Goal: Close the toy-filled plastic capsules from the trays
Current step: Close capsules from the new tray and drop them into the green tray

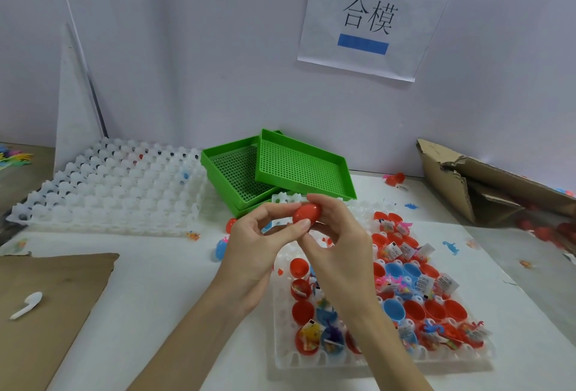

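You hold a shut red capsule (307, 213) above the white tray (282, 356), whose pockets carry open red and blue capsule halves (394, 309) stuffed with toys.

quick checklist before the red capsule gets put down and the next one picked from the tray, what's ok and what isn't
1. Both hands on the red capsule: ok, the left hand and the right hand pinch it from either side.
2. Capsule halves together: ok as far as seen, it looks like one egg with a seam; whether it has snapped shut, cannot tell.
3. Capsule clear of the white tray: ok, it is held up above it.
4. Open capsules left to close: ok, many red and blue halves with toys sit in the tray.
5. Drop spot free: cannot tell; the top green basket looks empty, but the intended spot is not shown.
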